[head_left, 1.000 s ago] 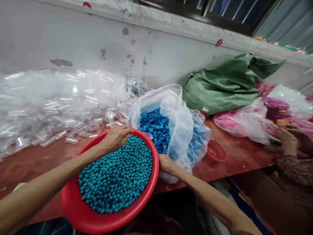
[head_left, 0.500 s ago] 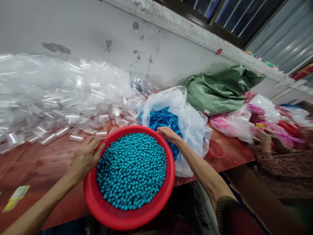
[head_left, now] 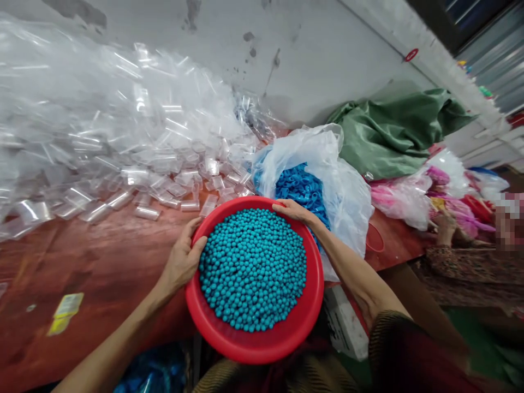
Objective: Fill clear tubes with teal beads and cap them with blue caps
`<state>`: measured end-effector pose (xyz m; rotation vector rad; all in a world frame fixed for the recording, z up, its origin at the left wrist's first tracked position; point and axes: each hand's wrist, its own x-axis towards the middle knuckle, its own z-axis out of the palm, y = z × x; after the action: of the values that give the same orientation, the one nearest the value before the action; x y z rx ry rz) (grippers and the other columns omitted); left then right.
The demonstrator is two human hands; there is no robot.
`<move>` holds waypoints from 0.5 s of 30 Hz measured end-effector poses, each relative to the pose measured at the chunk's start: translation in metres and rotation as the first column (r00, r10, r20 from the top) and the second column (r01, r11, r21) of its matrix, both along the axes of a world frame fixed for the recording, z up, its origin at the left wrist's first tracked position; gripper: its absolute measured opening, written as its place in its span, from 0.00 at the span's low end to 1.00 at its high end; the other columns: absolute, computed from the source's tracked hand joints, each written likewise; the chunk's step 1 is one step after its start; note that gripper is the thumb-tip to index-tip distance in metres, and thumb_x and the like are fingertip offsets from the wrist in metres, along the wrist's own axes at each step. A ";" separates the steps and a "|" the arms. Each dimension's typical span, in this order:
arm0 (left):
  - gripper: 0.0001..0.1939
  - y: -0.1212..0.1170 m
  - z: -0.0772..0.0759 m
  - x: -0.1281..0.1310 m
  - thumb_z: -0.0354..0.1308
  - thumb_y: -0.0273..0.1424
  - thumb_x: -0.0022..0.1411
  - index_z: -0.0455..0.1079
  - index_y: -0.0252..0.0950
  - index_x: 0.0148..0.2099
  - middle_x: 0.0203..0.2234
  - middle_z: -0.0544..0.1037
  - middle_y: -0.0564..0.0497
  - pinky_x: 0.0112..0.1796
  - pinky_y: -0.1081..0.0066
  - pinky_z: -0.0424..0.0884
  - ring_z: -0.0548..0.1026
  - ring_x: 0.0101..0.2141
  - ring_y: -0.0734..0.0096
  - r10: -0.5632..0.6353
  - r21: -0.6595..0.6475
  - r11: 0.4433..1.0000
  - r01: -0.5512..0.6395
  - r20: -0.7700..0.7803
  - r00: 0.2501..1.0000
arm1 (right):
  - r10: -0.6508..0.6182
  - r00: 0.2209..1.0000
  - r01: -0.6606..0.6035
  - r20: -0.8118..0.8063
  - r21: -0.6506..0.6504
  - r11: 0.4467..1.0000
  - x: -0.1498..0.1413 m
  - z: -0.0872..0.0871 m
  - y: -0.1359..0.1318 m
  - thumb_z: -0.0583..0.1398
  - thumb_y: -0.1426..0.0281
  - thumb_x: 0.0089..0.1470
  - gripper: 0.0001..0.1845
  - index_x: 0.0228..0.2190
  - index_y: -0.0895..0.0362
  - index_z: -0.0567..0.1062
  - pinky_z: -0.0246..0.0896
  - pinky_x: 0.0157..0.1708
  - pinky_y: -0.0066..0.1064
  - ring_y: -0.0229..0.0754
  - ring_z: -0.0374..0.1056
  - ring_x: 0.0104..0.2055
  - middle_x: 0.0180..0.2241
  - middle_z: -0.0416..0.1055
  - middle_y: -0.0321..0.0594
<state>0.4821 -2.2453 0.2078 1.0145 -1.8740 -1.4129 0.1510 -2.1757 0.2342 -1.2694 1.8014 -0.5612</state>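
A round red basin [head_left: 252, 349] full of small teal beads [head_left: 254, 270] is held at the front edge of the table, partly over my lap. My left hand [head_left: 185, 255] grips its left rim, thumb over the inside edge. On the far rim my right hand [head_left: 292, 209] is closed, its fingers partly hidden by the basin. Just behind that hand, a white plastic bag [head_left: 347, 202] lies open with blue plastic pieces [head_left: 301, 188] inside.
Clear plastic tubes [head_left: 135, 174] are heaped along the wall at the left. A yellow-and-white label [head_left: 66, 312] lies on the red table [head_left: 123, 245]. Green cloth [head_left: 401, 134] and pink bagged items [head_left: 403, 199] lie to the right, near another person's hand [head_left: 446, 226].
The camera view has tilted down and shifted left, so the surroundings appear higher and further right or changed in angle. Both hands still grip the basin, which appears further right in view.
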 end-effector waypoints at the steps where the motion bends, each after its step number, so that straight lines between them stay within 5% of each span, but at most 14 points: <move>1: 0.27 0.000 -0.001 0.000 0.49 0.40 0.60 0.56 0.34 0.59 0.54 0.67 0.42 0.55 0.59 0.60 0.66 0.54 0.60 0.016 0.017 1.000 -0.016 -0.013 1.000 | 0.000 1.000 0.000 -0.011 -0.001 1.000 0.001 0.001 0.000 0.53 0.53 0.53 0.24 0.36 0.61 0.72 0.60 0.32 0.27 0.38 0.65 0.31 0.30 0.70 0.36; 15: 0.21 0.004 0.008 0.001 0.47 0.39 0.62 0.60 0.34 0.54 0.49 0.71 0.44 0.52 0.59 0.64 0.69 0.49 0.62 0.029 0.070 0.997 -0.030 0.019 0.999 | 0.004 0.948 -0.022 -0.317 -0.054 0.998 0.014 0.008 0.001 0.51 0.59 0.55 0.19 0.37 0.59 0.74 0.59 0.36 0.30 0.43 0.67 0.36 0.33 0.73 0.40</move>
<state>0.4830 -2.2410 0.2159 1.0882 -1.8259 -1.4663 0.1646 -2.1748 0.2417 -1.4759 2.0498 -0.4201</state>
